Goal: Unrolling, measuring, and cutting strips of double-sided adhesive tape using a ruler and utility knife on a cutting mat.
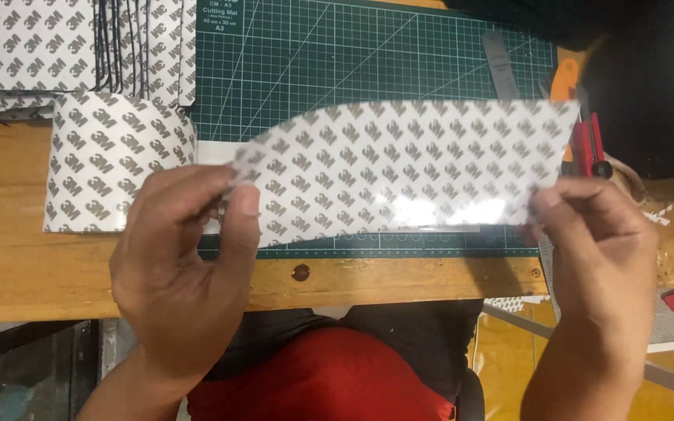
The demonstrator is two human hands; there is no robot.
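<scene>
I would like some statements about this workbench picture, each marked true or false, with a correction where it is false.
1. Both hands hold one patterned sheet by its ends. True: the left hand pinches the left end and the right hand the right end.
2. The sheet lies flat on the mat. False: it is lifted and curved above the green cutting mat.
3. A stack of similar patterned sheets lies at the upper left. True.
4. The cutting mat is red. False: it is green with a white grid.
5. An orange-handled cutter lies near the right end of the sheet. True.
</scene>
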